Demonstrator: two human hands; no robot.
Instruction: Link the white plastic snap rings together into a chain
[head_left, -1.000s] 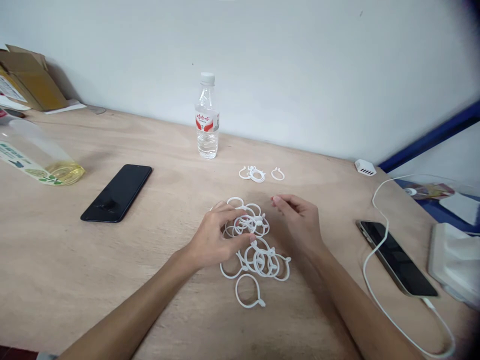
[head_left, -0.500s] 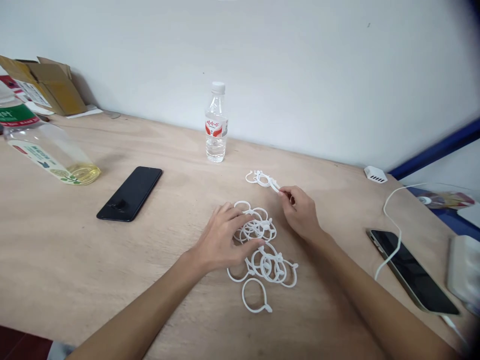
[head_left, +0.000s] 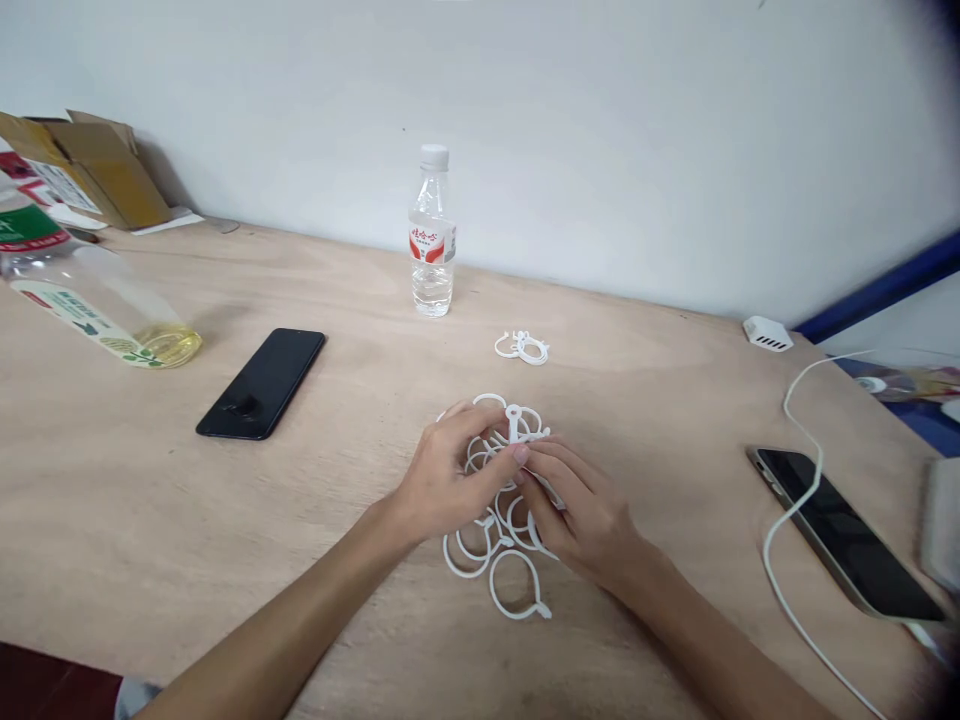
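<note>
My left hand (head_left: 450, 475) and my right hand (head_left: 589, 505) meet above a pile of white plastic rings (head_left: 517, 590) that look like curtain rings with small tabs. Between the fingertips of both hands is one white plastic ring (head_left: 513, 418), its small eyelet end pointing up. My left thumb and fingers pinch it, while my right fingers close on it from the other side. Most of this ring is hidden by my fingers. Farther back on the table lies a small separate group of white rings (head_left: 534, 350).
A water bottle (head_left: 433, 240) stands near the wall. On the left are a black phone (head_left: 262, 385), a large bottle with yellow liquid (head_left: 97, 290) and a cardboard box (head_left: 112, 175). To the right lie another phone (head_left: 847, 540), a white cable (head_left: 784, 510) and a small white device (head_left: 767, 334).
My right hand has come back from the far group of rings to my left hand at the pile. A ring is now held up between both hands. The view has shifted slightly.
</note>
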